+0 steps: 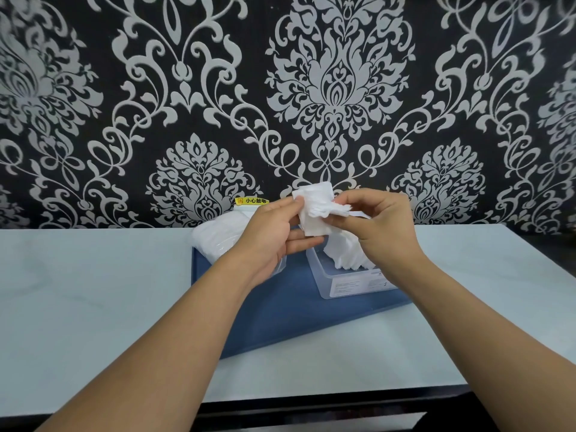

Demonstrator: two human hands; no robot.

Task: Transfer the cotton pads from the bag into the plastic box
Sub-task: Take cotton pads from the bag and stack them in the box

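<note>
While my left hand (274,232) and right hand (371,222) pinch a fanned cotton pad stack (314,210) above the plastic box (343,282), loose outer pads could slip onto the blue mat (280,310).

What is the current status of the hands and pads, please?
Left hand, right hand both pinch pad stack above plastic box. Bag behind-left. Nothing blocking.

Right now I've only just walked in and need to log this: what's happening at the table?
A person holds a stack of cotton pads in both hands, left hand and right hand, above the clear plastic box, which already has pads in it. The bag lies to its left; both sit on a blue mat.
</note>
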